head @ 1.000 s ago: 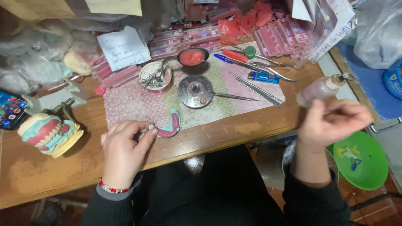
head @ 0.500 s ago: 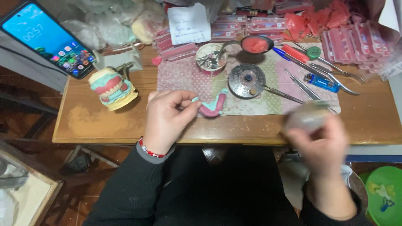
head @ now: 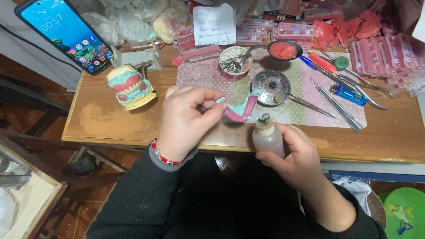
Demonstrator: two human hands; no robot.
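Pink and teal, the curved wax denture rim (head: pixel 241 110) sat pinched in the left hand (head: pixel 186 117) at the frame's centre, above the patterned mat (head: pixel 305 110). Just below and right of it, the right hand (head: pixel 294 161) gripped a small translucent squeeze bottle (head: pixel 268 137), held upright.

Soft, even light from above, bright wooden table (head: pixel 110 124), small shine on the round metal dish (head: pixel 271 87), glowing phone screen (head: pixel 66 33), dark floor under the table's near edge, picture sharp, far corners bend a little

Lit phone screen (head: pixel 66 33) top-left; white paper note (head: pixel 214 24) top-centre.
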